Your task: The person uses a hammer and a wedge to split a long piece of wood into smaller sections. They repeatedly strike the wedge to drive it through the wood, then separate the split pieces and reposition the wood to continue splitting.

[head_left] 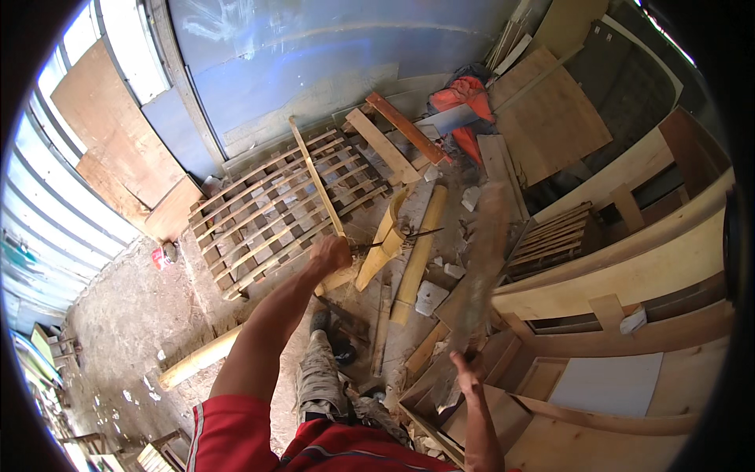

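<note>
Bamboo pole: pale yellow. Slat lattice: light tan, striped with open gaps. Sleeve: red, grey piping. Cloth bundle: orange-red. Wall: blue-grey, streaked white. Can: red. Floor: dusty grey-brown

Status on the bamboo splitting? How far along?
Done: a lattice of thin slats lies on the floor, and a short section already gapes open. In hand: left hand grips a long strip; right hand holds a motion-blurred blade. Left: whole poles and look uncut.
</note>
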Motion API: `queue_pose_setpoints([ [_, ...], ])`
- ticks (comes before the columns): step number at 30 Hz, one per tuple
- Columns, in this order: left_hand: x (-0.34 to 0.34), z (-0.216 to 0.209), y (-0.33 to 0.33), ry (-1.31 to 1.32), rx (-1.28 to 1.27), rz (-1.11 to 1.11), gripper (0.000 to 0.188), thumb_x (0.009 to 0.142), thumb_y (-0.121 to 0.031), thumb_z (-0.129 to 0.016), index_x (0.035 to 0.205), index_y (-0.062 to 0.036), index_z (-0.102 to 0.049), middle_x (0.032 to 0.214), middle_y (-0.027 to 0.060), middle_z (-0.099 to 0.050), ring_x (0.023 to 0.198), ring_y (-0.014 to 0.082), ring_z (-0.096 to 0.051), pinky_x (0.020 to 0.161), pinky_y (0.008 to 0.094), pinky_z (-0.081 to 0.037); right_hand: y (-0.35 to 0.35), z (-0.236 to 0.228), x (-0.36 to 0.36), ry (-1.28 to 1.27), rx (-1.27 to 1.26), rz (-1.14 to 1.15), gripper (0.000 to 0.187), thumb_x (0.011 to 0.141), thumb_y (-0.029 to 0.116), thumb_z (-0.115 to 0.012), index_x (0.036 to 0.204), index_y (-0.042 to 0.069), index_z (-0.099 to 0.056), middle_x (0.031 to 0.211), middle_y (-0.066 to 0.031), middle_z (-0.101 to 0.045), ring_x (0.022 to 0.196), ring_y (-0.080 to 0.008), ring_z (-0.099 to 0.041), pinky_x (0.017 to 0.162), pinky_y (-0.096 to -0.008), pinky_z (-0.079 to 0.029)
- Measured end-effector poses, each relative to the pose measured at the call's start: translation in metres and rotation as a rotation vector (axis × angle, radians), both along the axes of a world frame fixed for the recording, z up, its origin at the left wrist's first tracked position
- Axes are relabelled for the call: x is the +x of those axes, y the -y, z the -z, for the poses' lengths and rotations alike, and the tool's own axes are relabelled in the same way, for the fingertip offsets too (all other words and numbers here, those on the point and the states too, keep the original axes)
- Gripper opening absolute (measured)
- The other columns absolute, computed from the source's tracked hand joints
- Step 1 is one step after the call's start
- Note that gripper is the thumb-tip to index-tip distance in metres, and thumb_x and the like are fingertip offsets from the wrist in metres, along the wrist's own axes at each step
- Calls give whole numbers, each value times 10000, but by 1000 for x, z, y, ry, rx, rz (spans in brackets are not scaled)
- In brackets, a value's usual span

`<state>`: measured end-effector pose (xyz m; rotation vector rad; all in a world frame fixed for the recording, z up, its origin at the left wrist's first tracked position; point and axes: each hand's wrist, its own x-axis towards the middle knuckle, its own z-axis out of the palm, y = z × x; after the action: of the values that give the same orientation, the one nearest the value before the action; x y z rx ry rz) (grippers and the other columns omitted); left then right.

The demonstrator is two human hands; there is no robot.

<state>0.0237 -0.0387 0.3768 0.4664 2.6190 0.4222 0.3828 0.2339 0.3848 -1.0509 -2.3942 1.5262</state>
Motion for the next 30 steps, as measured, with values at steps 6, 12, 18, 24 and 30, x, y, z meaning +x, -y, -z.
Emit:
queue_pose_setpoints([
  [6, 6, 8, -20, -24, 40, 6, 201, 733, -147, -632, 842, -21, -743, 865, 226, -706, 842, 367, -706, 719, 432, -564, 3, -38, -49, -601, 82, 136, 462, 819, 283, -743, 1113, -20, -553, 1042, -104, -642, 879, -189, -615, 760, -342, -504],
  [12, 6, 34, -30, -37, 70, 65, 205, 740, -135, -639, 873, -16, -739, 879, 217, -712, 866, 372, -708, 727, 437, -567, 5, 42, -10, 593, -28, -194, 464, 763, 361, -731, 939, -64, -671, 810, -172, -696, 801, -291, -682, 749, -384, -511],
  [18, 6, 25, -29, 71, 32, 14, 198, 756, -127, -628, 881, -20, -738, 874, 208, -715, 837, 359, -711, 704, 441, -565, 8, 40, -10, 107, -47, -59, 405, 769, 309, -747, 929, -57, -679, 846, -129, -714, 832, -225, -680, 746, -355, -505],
  [24, 1, 45, -33, 26, 88, 28, 202, 773, -136, -595, 858, -22, -739, 846, 207, -711, 829, 366, -708, 701, 436, -563, -4, -24, -58, -397, 44, 117, 464, 800, 302, -752, 1064, -51, -605, 900, -106, -659, 821, -206, -622, 767, -360, -499],
  [30, -4, 48, -44, 67, 144, 42, 210, 785, -145, -584, 842, -4, -729, 862, 207, -714, 838, 371, -709, 700, 447, -568, -6, 50, -30, -390, 157, 0, 479, 780, 285, -765, 1094, -37, -602, 992, -115, -661, 921, -185, -621, 822, -366, -501],
])
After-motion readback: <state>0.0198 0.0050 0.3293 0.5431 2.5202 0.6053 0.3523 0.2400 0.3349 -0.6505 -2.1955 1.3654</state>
